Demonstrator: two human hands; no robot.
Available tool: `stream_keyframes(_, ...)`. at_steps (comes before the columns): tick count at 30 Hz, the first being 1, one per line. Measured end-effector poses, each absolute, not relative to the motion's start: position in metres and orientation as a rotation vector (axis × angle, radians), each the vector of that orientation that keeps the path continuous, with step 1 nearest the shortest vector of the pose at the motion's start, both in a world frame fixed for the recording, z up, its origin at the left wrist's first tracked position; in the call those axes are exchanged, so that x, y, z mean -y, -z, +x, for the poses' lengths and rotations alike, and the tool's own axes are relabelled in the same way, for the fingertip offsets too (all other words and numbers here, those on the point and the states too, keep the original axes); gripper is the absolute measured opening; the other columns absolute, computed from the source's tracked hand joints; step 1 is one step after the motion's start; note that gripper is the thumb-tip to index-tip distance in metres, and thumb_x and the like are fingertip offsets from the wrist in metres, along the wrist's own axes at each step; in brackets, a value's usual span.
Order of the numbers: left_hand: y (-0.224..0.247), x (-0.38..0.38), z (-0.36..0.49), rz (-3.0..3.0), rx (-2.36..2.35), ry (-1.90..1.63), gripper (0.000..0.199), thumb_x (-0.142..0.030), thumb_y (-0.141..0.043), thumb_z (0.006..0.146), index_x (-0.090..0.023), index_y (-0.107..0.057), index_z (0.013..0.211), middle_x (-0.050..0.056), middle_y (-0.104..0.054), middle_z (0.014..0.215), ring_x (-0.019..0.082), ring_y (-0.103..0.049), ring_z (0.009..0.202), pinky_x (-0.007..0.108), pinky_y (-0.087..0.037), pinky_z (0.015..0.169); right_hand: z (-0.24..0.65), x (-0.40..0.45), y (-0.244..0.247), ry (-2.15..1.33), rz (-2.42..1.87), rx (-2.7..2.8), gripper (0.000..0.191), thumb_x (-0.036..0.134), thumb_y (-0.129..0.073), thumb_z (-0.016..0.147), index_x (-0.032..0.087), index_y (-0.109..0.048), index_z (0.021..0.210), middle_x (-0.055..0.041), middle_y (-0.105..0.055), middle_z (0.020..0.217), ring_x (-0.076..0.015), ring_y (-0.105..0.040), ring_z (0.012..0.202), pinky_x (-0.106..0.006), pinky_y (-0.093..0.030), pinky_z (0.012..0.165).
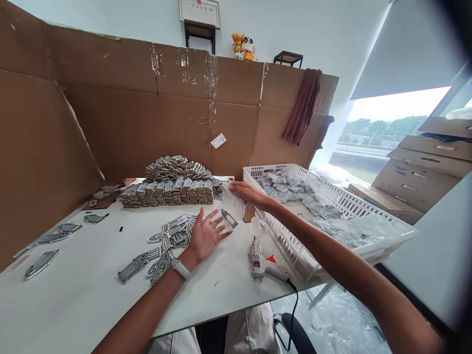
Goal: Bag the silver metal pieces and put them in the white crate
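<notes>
My left hand is over the white table, palm up with its fingers spread, and wears a grey wristband. Just past its fingertips is a small grey arched piece, which looks to be inside clear plastic. My right hand has its fingers together on the top of a clear plastic bag; the thumb is hidden. Beside my left hand lies a loose heap of grey, window-shaped pieces. Behind it, many more are stacked in a tall pile.
A white slotted crate with bagged pieces stands at the right. In front of it a glue gun rests on the table, its cord hanging over the edge. Several loose pieces lie at the left. Cardboard walls enclose the back.
</notes>
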State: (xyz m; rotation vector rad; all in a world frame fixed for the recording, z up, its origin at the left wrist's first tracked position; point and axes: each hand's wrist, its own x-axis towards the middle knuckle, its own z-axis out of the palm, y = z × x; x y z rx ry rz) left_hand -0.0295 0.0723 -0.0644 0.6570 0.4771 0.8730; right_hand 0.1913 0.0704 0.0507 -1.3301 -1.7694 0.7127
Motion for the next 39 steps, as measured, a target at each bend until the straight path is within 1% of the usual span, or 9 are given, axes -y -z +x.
stream_keyframes(2,0.064,-0.071,-0.031,0.512,-0.356,-0.747,0.073,-0.08,-0.06,0.099,-0.02,-0.06,0.14,0.017,-0.07,0.134,0.033,-0.075,0.119,0.051,-0.066,0.099,0.183,-0.07,-0.055,-0.763,-1.259,1.832,0.057,0.071,-0.059,0.098,0.017,-0.073,0.112,-0.0051,-0.066,0.096,-0.015,-0.053,0.08,-0.025,-0.044,0.069)
stream_keyframes(5,0.066,-0.065,-0.032,0.437,-0.315,-0.679,0.071,-0.079,-0.06,0.099,-0.016,-0.062,0.134,0.018,-0.073,0.128,0.035,-0.077,0.12,0.042,-0.067,0.089,0.173,-0.07,-0.065,-0.6,-1.248,1.964,0.062,0.072,-0.054,0.101,0.015,-0.074,0.108,-0.0033,-0.063,0.088,-0.0129,-0.048,0.076,-0.025,-0.038,0.07)
stream_keyframes(11,0.069,-0.06,-0.027,0.383,-0.386,-0.695,0.068,-0.072,-0.06,0.103,-0.015,-0.06,0.141,0.018,-0.075,0.131,0.033,-0.08,0.111,0.039,-0.068,0.083,0.152,-0.066,-0.101,-0.142,-1.385,2.25,0.047,0.049,-0.051,0.113,0.017,-0.077,0.09,-0.0014,-0.061,0.071,-0.011,-0.043,0.066,-0.029,-0.029,0.071)
stream_keyframes(21,0.061,-0.067,-0.036,0.271,-0.436,-0.874,0.054,-0.059,-0.059,0.108,-0.009,-0.067,0.128,0.018,-0.079,0.107,0.027,-0.082,0.096,0.031,-0.069,0.073,0.127,-0.065,-0.13,0.112,-1.495,2.301,0.039,0.052,-0.059,0.112,0.024,-0.085,0.102,-0.0061,-0.079,0.094,-0.0154,-0.063,0.079,-0.028,-0.03,0.072)
stream_keyframes(26,0.056,-0.069,-0.04,0.25,-0.423,-0.875,0.058,-0.059,-0.056,0.11,-0.005,-0.069,0.127,0.019,-0.08,0.106,0.026,-0.082,0.095,0.03,-0.069,0.073,0.13,-0.072,-0.132,0.113,-1.47,2.19,0.039,0.051,-0.056,0.113,0.023,-0.083,0.107,-0.0048,-0.078,0.093,-0.0153,-0.062,0.079,-0.028,-0.032,0.073)
stream_keyframes(29,0.059,-0.073,-0.039,0.289,-0.461,-0.907,0.045,-0.048,-0.06,0.11,-0.007,-0.069,0.126,0.018,-0.08,0.107,0.023,-0.082,0.095,0.026,-0.069,0.076,0.135,-0.073,-0.139,0.097,-1.431,2.166,0.039,0.051,-0.058,0.111,0.021,-0.081,0.102,-0.0043,-0.075,0.089,-0.0144,-0.058,0.076,-0.028,-0.033,0.073)
stream_keyframes(33,0.064,-0.08,-0.033,0.571,-0.659,-1.056,0.02,-0.028,-0.069,0.105,-0.014,-0.068,0.119,0.012,-0.08,0.103,0.019,-0.083,0.084,0.025,-0.066,0.071,0.157,-0.065,-0.166,0.152,-1.368,2.054,0.048,0.056,-0.053,0.112,0.017,-0.08,0.1,-0.0053,-0.071,0.084,-0.0139,-0.053,0.075,-0.029,-0.034,0.076)
stream_keyframes(37,0.056,-0.088,-0.035,0.724,-0.788,-1.1,0.025,-0.035,-0.079,0.098,-0.019,-0.061,0.108,-0.003,-0.07,0.073,0.012,-0.065,0.048,0.019,-0.051,0.051,0.207,-0.034,-0.204,0.222,-1.549,2.132,0.039,0.049,-0.064,0.109,0.015,-0.083,0.11,-0.0057,-0.074,0.091,-0.0135,-0.056,0.08,-0.028,-0.033,0.078)
stream_keyframes(39,0.046,-0.096,-0.044,1.012,-0.956,-1.2,0.025,-0.039,-0.074,0.101,-0.023,-0.057,0.108,-0.008,-0.064,0.068,0.012,-0.062,0.048,0.018,-0.046,0.05,0.24,-0.004,-0.224,0.272,-1.649,2.138,0.04,0.048,-0.064,0.109,0.014,-0.084,0.113,-0.0047,-0.074,0.09,-0.0122,-0.056,0.08,-0.027,-0.034,0.078)
